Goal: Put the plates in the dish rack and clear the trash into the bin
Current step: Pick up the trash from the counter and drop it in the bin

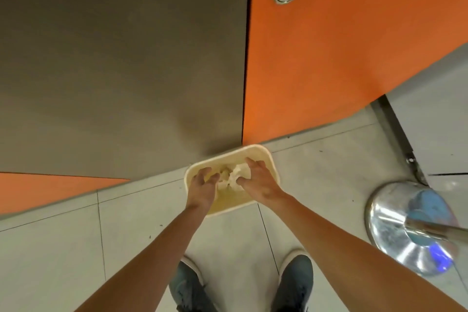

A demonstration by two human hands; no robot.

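Bin (235, 157) on floor at 12 o'clock from the shoes (295, 284), both hands close together low over its mouth, presumably so nothing misses: right hand (258, 180) at 3 o'clock grips the paper wad (236, 175), left hand (202, 185) at 9 curled beside it, contact unclear.

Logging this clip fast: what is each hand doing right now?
Left hand: over the cream bin, fingers curled; grip cannot be told.
Right hand: holds crumpled white paper.
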